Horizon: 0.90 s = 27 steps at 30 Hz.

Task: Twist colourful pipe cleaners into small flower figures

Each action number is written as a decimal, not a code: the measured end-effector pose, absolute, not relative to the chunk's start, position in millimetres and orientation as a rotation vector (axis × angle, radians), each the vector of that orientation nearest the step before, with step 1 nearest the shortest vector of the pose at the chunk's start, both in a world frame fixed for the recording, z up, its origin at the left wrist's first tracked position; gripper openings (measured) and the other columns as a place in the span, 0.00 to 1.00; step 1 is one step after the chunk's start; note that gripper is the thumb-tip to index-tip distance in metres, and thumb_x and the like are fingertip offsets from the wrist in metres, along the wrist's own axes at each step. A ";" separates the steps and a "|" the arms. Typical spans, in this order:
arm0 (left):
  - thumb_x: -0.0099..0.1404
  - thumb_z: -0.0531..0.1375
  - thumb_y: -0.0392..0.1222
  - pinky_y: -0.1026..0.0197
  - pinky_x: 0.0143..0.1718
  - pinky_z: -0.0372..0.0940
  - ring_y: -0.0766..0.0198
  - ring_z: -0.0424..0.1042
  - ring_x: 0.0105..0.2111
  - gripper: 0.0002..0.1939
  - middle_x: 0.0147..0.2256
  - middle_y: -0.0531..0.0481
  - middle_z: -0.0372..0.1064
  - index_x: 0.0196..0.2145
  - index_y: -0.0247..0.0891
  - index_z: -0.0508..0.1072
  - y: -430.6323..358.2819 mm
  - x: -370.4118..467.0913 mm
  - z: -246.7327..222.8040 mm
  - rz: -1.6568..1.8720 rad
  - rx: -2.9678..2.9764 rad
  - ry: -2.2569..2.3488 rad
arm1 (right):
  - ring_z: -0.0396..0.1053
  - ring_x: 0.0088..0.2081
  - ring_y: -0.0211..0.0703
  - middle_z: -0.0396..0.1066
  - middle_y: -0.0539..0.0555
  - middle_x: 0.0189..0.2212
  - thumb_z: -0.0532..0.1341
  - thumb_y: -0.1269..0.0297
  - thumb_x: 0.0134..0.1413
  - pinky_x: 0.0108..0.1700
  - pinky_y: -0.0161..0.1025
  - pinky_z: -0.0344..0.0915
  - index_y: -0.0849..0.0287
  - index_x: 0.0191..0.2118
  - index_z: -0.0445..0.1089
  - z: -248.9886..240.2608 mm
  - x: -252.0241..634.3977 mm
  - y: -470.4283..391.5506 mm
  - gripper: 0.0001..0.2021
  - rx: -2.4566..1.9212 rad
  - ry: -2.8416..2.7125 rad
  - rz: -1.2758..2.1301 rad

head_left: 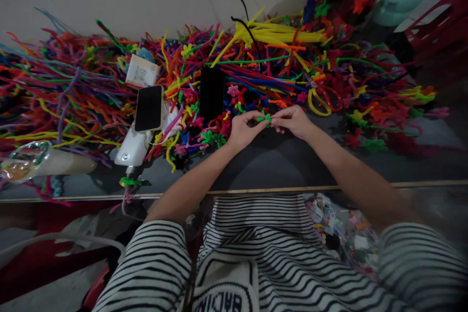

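Observation:
Between my two hands, above the dark table, is a small green pipe-cleaner flower (265, 118). My left hand (244, 131) pinches its left side with thumb and forefinger. From the right, my right hand (294, 121) grips the flower's other side, its fingertips close to those of the left. Just beyond the hands lie small finished flowers, among them a pink one (233, 90) and green ones (213, 138). Yellow-and-red-handled scissors (320, 101) rest to the right of my right hand.
Heaps of coloured pipe cleaners (73, 92) cover the table's back. A black phone (212, 92), another phone (148, 108), a white power bank (132, 148) and a small box (142, 71) lie left of centre. A clear cup (66, 162) lies at the far left. The table edge (274, 189) is near me.

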<state>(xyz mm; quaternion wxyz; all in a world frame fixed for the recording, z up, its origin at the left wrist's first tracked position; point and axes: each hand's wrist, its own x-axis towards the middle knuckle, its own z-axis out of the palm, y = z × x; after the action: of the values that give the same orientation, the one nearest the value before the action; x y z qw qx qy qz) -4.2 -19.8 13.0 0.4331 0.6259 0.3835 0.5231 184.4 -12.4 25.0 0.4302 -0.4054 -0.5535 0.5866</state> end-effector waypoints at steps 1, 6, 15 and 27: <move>0.54 0.71 0.50 0.65 0.29 0.65 0.70 0.70 0.25 0.14 0.29 0.48 0.78 0.30 0.36 0.81 -20.0 -4.4 12.6 1.300 1.569 0.952 | 0.66 0.18 0.34 0.74 0.52 0.19 0.78 0.50 0.32 0.17 0.33 0.61 0.61 0.27 0.80 24.9 184.5 -12.8 0.20 -1.009 -1.393 1.465; 0.53 0.72 0.51 0.65 0.27 0.64 0.69 0.69 0.24 0.14 0.27 0.48 0.77 0.28 0.37 0.81 -20.4 -5.3 9.6 1.293 1.563 0.987 | 0.66 0.18 0.34 0.74 0.52 0.19 0.78 0.51 0.33 0.18 0.34 0.62 0.62 0.28 0.80 26.9 182.4 -17.6 0.20 -1.057 -1.432 1.397; 0.53 0.73 0.50 0.66 0.29 0.65 0.70 0.70 0.25 0.15 0.27 0.51 0.76 0.29 0.36 0.80 -16.1 -0.7 6.8 1.324 1.405 1.013 | 0.67 0.20 0.34 0.74 0.51 0.20 0.74 0.46 0.40 0.19 0.32 0.63 0.61 0.32 0.80 25.6 172.6 -22.6 0.21 -1.100 -1.434 1.214; 0.61 0.69 0.48 0.59 0.43 0.72 0.64 0.78 0.36 0.10 0.37 0.51 0.81 0.39 0.43 0.83 -21.0 9.4 -0.9 1.325 1.268 0.952 | 0.73 0.27 0.41 0.75 0.50 0.25 0.72 0.44 0.44 0.25 0.36 0.67 0.54 0.35 0.79 16.6 163.8 -18.0 0.19 -1.153 -1.190 1.180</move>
<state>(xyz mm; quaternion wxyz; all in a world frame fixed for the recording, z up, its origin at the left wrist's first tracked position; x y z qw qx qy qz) 9.4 -21.0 -0.9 0.5120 0.5272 0.3959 0.5506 163.8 -18.0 16.6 0.5257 -0.4822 -0.4975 0.4935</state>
